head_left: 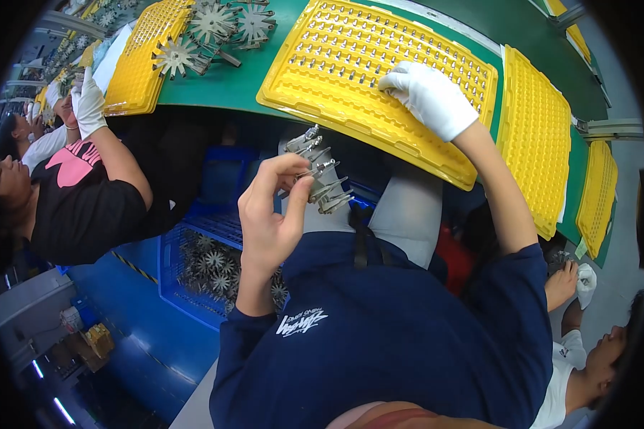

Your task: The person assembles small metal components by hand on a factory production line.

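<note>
My bare left hand (270, 207) grips a star-shaped metal rack (325, 187) with radiating prongs, held in front of the bench edge, thumb and fingers closed on its near side. A few small shiny metal pieces show at its prongs. My right hand (436, 104), in a white glove, is over the large yellow tray (300, 96) with its fingertips pinched together. Whatever lies between those fingertips is hidden. Rows of small metal pieces (368, 39) stand in the tray's far part, while its near rows show bare moulded pockets.
More star-shaped racks (211, 32) lie on the green bench (215, 86), left of the tray. Other yellow trays (537, 136) flank it. A blue crate (175, 279) of racks is low on the left. Co-workers sit at both sides.
</note>
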`<state>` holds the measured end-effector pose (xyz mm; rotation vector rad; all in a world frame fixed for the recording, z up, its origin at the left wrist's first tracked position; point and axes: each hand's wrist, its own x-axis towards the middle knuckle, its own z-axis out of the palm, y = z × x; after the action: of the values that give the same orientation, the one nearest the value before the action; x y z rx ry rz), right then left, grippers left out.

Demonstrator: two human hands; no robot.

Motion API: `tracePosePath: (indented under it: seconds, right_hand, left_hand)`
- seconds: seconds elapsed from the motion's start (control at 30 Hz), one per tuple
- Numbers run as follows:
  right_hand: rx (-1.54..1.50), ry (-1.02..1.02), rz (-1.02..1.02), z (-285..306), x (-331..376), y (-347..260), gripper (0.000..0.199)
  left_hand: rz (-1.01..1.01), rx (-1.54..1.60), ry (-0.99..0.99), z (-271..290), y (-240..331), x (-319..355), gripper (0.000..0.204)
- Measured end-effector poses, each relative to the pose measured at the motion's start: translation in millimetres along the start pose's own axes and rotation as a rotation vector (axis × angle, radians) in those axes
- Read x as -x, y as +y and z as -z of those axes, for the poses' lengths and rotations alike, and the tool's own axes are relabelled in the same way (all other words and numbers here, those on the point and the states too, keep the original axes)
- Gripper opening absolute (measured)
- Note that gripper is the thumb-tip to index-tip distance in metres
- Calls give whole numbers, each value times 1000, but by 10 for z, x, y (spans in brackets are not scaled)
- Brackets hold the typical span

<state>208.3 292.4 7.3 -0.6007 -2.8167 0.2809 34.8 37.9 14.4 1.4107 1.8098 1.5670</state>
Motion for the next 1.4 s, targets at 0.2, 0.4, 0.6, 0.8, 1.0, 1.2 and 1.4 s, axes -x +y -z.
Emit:
tracePosePath:
  seconds: [0.2, 0.4, 0.6, 0.8, 1.0, 1.2, 1.4]
  right_hand:
    - [-7, -9, 99, -92, -129, 145, 19]
    - [81, 34, 175, -90, -148, 164, 17]
    - [-74, 112, 53, 47, -30, -67, 12]
    - [-478, 34, 64, 412, 171, -848, 17]
    - [-501, 94, 93, 356, 178, -1048, 18]
    - [-528, 101, 102, 347, 172, -1063, 19]
    - [-478, 66, 141, 354, 172, -1141, 17]
  left_hand:
    - [-191, -166, -166, 93, 209, -53, 22]
    - [-254, -204, -89, 35, 239, -102, 24]
    - [-256, -268, 30, 30, 243, -143, 20]
    - [-240, -331, 13, 52, 218, -189, 16]
    - [-222, -256, -14, 9, 217, -200, 16]
    - [-257, -239, -26, 24, 247, -197, 16]
    - [-252, -246, -57, -10, 254, -176, 17]
